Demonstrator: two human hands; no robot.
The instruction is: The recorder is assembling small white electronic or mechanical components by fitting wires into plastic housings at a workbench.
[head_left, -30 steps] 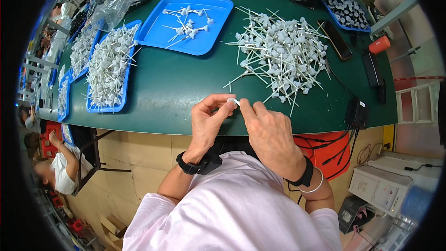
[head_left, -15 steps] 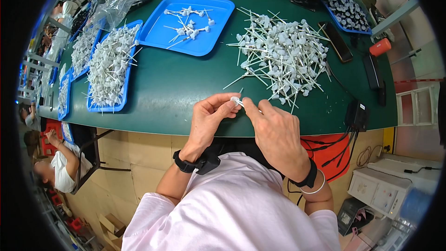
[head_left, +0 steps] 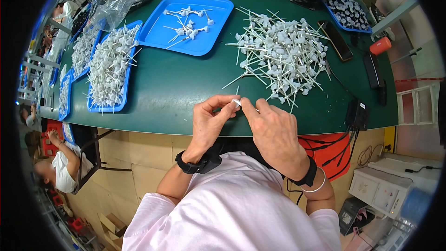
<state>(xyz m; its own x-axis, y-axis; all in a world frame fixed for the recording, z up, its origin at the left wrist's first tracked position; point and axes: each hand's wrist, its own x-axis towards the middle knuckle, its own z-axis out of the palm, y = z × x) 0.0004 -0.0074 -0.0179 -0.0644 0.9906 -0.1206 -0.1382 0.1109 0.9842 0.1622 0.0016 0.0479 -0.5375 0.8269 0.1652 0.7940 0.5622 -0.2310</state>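
Observation:
My left hand (head_left: 210, 120) pinches a small white plastic piece with a thin stem (head_left: 237, 102) between thumb and fingers, just above the near edge of the green table. From the other side, the bent fingers of my right hand (head_left: 277, 132) close on the same piece; their tips partly hide it. Beyond my hands, to the right, lies a loose heap of similar white stemmed pieces (head_left: 285, 56). A shallow blue tray (head_left: 211, 9) farther back holds a small cluster of them (head_left: 189, 29).
To the left stands another blue tray (head_left: 125, 88) heaped with white pieces, with more trays behind it. A phone (head_left: 335, 42), a red cylinder (head_left: 380, 46) and a black box with cables (head_left: 357, 115) lie at right. A seated person (head_left: 67, 165) is at far left.
The white piece has turned slightly between my fingertips. My right hand has shifted a little to the left; the trays and heap look the same.

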